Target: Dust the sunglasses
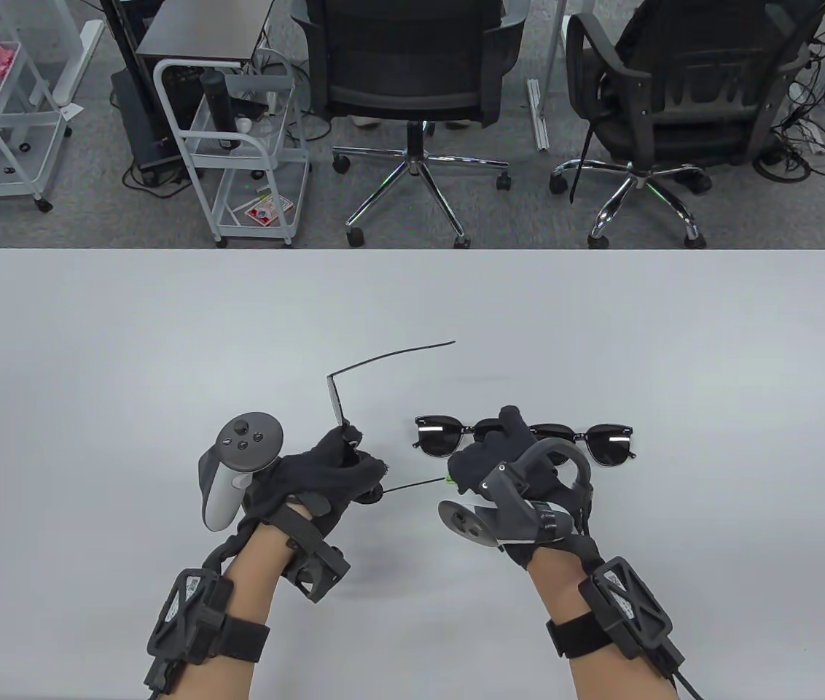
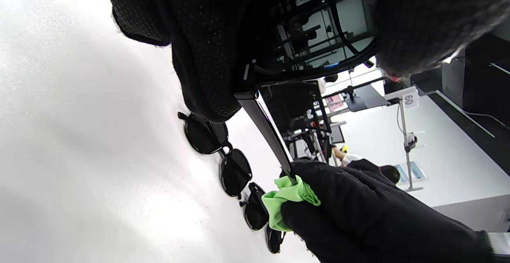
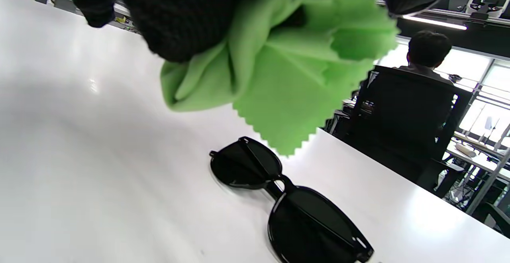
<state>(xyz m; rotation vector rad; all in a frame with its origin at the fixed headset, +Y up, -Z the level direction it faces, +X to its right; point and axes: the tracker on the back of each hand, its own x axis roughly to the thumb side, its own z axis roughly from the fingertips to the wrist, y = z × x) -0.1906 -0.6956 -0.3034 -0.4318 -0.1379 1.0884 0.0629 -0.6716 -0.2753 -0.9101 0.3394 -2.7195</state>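
— Green cloth (image 3: 279,75) bunched in the right hand (image 1: 507,467), pinching a temple arm (image 2: 267,131)?
— Yes; the left hand (image 1: 325,474) grips those sunglasses (image 1: 343,408) at the front, above the table (image 1: 92,350). Light, slippery, thin arms probably bend: hold the frame.

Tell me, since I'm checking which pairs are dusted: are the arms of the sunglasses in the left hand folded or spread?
Spread: both arms of the held sunglasses stick out from the left hand.

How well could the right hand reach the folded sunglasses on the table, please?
Probably yes, easily: the folded sunglasses lie right beside the right hand, unobstructed, though it grips the green cloth.
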